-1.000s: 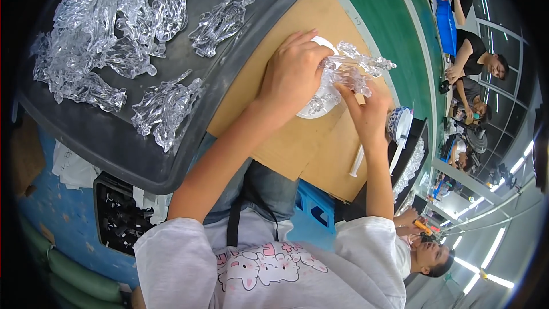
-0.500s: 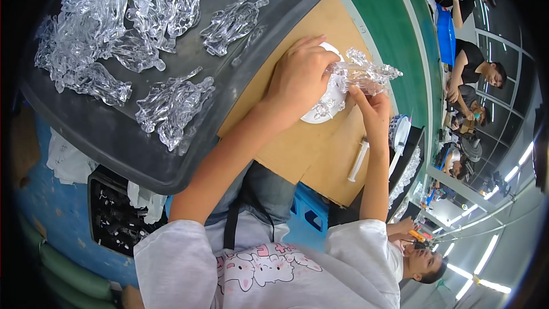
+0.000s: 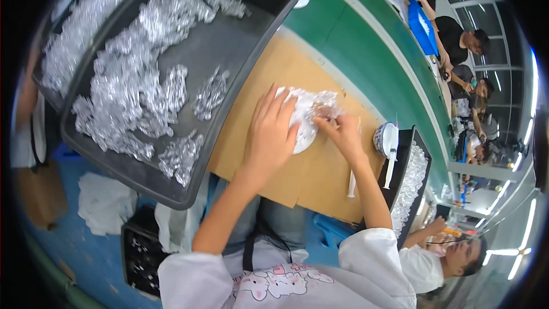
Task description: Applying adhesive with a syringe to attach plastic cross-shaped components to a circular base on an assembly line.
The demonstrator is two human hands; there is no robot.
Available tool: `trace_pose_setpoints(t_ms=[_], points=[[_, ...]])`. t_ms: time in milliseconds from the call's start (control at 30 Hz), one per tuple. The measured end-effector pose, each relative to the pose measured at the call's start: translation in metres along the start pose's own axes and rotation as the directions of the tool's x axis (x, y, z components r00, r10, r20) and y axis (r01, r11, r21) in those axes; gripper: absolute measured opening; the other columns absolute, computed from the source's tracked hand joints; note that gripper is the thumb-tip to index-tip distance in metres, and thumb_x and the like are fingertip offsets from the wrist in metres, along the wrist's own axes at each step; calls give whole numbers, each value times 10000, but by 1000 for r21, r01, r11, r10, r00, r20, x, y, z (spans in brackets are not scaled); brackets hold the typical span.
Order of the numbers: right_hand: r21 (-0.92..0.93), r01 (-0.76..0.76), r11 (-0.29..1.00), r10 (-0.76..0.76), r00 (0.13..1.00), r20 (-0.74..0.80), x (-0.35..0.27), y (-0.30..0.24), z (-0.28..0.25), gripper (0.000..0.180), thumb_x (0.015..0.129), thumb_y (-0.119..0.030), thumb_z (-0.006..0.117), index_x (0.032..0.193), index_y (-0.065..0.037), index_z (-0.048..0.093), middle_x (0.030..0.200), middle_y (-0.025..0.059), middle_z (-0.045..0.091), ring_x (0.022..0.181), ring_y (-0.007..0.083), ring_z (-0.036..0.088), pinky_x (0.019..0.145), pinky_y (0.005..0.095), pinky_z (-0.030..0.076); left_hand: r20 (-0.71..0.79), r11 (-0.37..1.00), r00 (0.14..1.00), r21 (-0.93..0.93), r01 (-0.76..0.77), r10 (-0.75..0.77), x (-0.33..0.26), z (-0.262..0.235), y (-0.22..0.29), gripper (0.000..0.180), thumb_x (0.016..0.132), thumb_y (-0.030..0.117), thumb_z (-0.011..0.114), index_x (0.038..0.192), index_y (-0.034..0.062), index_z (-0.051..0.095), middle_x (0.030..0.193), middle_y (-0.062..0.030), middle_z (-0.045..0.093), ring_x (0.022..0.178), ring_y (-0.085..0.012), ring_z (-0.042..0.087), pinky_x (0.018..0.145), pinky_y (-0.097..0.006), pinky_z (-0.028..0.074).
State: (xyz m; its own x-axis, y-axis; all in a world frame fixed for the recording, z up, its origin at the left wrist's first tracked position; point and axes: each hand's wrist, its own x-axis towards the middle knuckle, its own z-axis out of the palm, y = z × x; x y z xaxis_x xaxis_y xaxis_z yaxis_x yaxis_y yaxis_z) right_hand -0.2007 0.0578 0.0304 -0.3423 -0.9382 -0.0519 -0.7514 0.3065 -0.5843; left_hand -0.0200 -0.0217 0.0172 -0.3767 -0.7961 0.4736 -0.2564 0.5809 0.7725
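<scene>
A clear, glass-like ornate figure (image 3: 326, 103) lies across the right part of a round white disc (image 3: 305, 139) on the cardboard. My right hand (image 3: 343, 136) pinches the near side of this figure between thumb and fingers. At the disc's left edge, my left hand (image 3: 270, 129) has its fingers stretched and apart, holding nothing; whether the fingertips touch the disc is blurred. More small clear pieces seem to sit on the disc, too smeared to tell apart.
A large black tray (image 3: 186, 191) of clear figures stands at left. Right of the cardboard (image 3: 269, 177) are a syringe (image 3: 351, 184), a patterned bowl (image 3: 380, 141) with another syringe (image 3: 390, 169) on it, and a black bin of clear pieces (image 3: 410, 189). Co-workers sit at right.
My left hand has let go of the clear figure and opened beside the disc. My right hand still grips the figure. The view has shifted, showing more of the trays at left.
</scene>
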Motion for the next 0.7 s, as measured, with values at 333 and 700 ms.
trace_pose_setpoints(t_ms=[333,700], points=[[285,33,958,-8,996,-88,-3,15,14,266,793,-253,698,921,-22,660,601,16,555,560,74,472,503,244,377,-92,994,995,111,-21,31,184,-33,43,366,787,301,637,994,0,618,932,-205,639,858,-390,616,745,-439,494],[331,42,943,-3,993,-118,-8,15,24,263,778,-267,704,934,-63,650,756,81,559,618,196,542,580,311,453,-35,691,996,723,-30,80,258,74,-32,517,709,471,686,923,4,624,910,-195,640,850,-362,614,737,-431,494]])
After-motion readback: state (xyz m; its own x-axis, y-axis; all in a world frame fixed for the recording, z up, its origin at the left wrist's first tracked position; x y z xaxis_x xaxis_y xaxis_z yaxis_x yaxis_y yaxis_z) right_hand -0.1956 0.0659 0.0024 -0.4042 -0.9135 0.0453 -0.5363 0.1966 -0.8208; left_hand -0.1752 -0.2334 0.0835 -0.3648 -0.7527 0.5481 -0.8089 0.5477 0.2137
